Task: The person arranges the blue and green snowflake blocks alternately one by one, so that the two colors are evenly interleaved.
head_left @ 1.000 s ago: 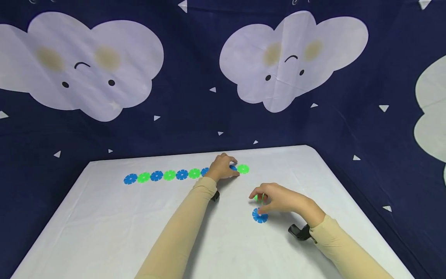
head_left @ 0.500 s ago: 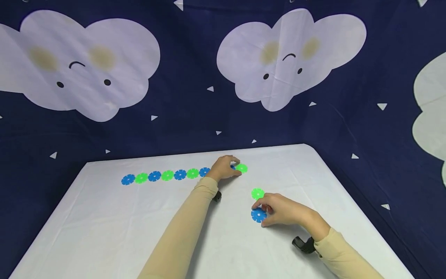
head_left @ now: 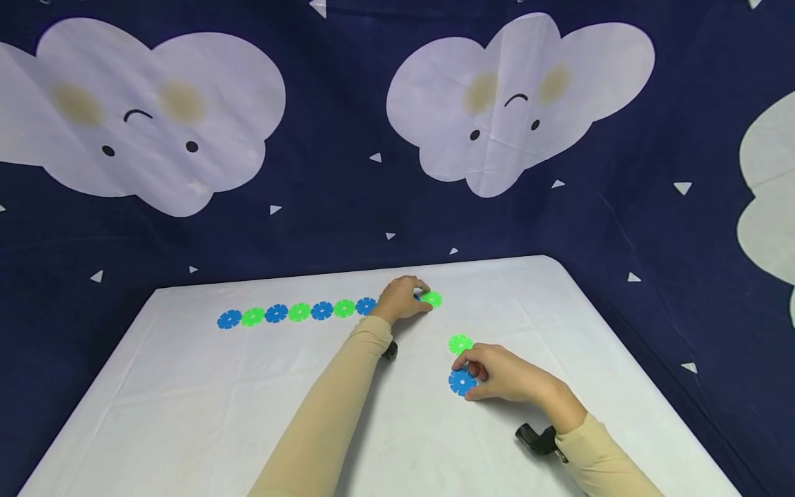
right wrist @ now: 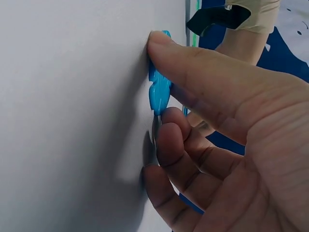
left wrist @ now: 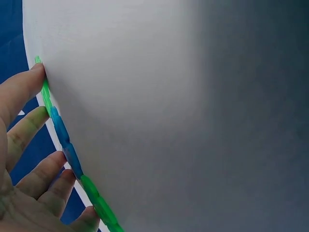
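Note:
A row of round notched plastic discs, blue and green by turns, lies across the back of the table; one green disc (head_left: 299, 312) is mid-row. My left hand (head_left: 399, 298) covers part of the row, thumb and forefinger at opposite edges of the last green disc (head_left: 434, 299). In the left wrist view its other fingers touch the row's edge near a blue disc (left wrist: 60, 128). With thumb and fingers, my right hand (head_left: 509, 376) pinches a separate blue disc (head_left: 461, 382) by its rim. Behind that hand lies a loose green disc (head_left: 459, 344), partly covered by a finger.
A white cloth covers the table (head_left: 186, 414). Its far edge meets a dark blue curtain (head_left: 335, 221) printed with clouds and small triangles. Black wrist cameras show at both cuffs, the right camera (head_left: 535, 439) close above the table.
My right hand has moved back from the loose green disc and closed its thumb and fingers on the blue disc. The left hand keeps its place on the row.

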A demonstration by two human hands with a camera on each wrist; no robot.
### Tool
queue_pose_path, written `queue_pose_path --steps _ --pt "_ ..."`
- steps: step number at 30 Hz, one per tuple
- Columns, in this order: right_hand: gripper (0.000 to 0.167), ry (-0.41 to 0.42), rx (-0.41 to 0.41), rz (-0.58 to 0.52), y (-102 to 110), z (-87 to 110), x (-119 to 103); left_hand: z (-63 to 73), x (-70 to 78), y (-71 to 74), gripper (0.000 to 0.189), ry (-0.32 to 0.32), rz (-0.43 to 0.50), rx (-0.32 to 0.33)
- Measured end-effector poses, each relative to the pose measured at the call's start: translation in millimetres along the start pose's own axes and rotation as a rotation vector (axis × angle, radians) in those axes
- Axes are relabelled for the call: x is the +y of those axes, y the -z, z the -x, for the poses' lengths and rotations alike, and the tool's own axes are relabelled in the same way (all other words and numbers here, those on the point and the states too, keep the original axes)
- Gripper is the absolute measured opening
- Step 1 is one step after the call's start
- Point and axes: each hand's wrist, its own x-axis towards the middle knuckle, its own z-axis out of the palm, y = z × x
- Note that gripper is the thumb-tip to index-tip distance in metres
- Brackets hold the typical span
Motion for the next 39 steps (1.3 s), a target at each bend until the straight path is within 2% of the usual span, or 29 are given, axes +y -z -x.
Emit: queue_pose_path --steps 9,19,23,30,35,39 --pt "0.044 -0.042 0.014 0.021 0.5 -1.4 -1.5 0.7 2.1 0.3 0.043 0.007 0.001 0.014" --pt "0.049 -0.042 -0.015 -0.055 -0.9 1.4 -1.3 1.7 4.1 2.4 0.041 0.041 0.005 0.02" --pt "0.052 -0.047 -0.025 -0.049 -0.1 3.5 -2.3 3.1 6.1 3.1 0.041 0.045 0.008 0.023" --pt "0.048 -0.049 -0.026 -0.008 1.2 3.0 -3.4 2.6 4.6 1.2 0.042 0.047 0.044 0.024" --pt "0.048 -0.022 -0.005 -0.003 11.1 1.4 0.1 4.2 6.1 2.2 0.041 0.045 0.056 0.021" --pt "0.048 -0.006 0.061 -0.014 28.3 -4.6 11.6 4.8 5.8 2.2 0.041 0.049 0.051 0.025"
